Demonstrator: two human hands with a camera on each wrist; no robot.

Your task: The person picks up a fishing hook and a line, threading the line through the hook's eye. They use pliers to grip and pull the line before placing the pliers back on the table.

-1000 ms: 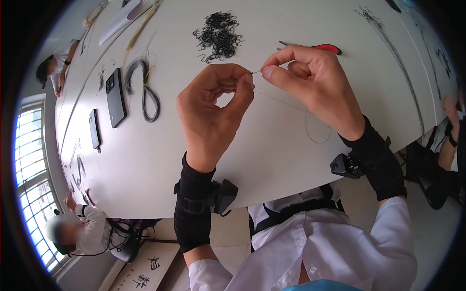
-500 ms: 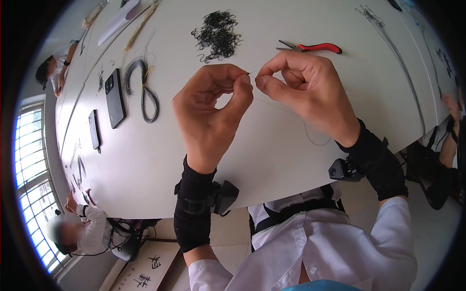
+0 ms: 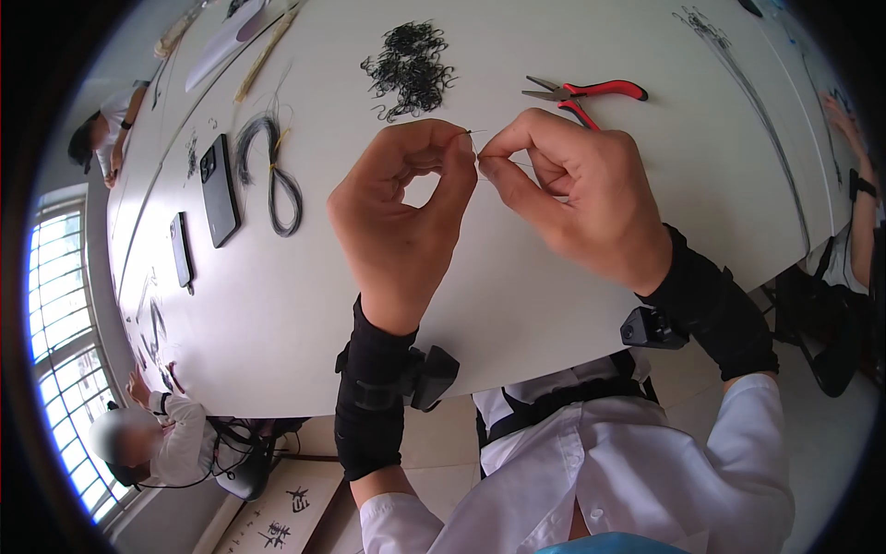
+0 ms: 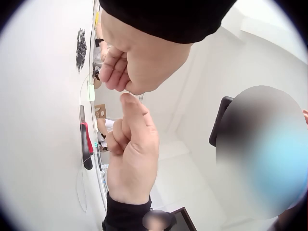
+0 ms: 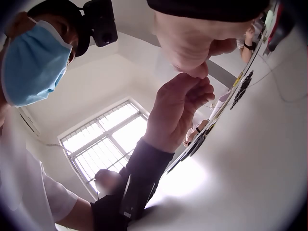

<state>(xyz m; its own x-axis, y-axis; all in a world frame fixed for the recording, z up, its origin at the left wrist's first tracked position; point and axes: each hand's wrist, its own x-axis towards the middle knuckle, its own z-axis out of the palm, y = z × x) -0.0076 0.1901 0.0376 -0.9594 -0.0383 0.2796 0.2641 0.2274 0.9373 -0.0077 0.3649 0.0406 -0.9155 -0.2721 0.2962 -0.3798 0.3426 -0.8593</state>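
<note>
My left hand (image 3: 401, 217) pinches a small fish hook (image 3: 469, 132) between thumb and forefinger; only its dark end pokes out past the fingertips. Close beside it, my right hand (image 3: 591, 198) pinches a thin fishing line with thumb and forefinger, its fingertips just right of the left thumb. The rest of the line (image 5: 275, 77) trails in a loose curve over the table, as the right wrist view shows. Beyond the hands lies a pile of black fish hooks (image 3: 408, 69). Red-handled pliers (image 3: 604, 89) lie with parted handles past the right hand.
On the left of the white table (image 3: 517, 314) are a tied bundle of dark line (image 3: 288, 198) and two phones, the larger phone (image 3: 220, 189) nearer me. A long bunch of lines (image 3: 757, 111) runs along the right side. Other people sit around the table.
My right hand has moved down and left, nearer to the left fingertips, and the stretch of line between the hands is shorter. More of the pliers shows now.
</note>
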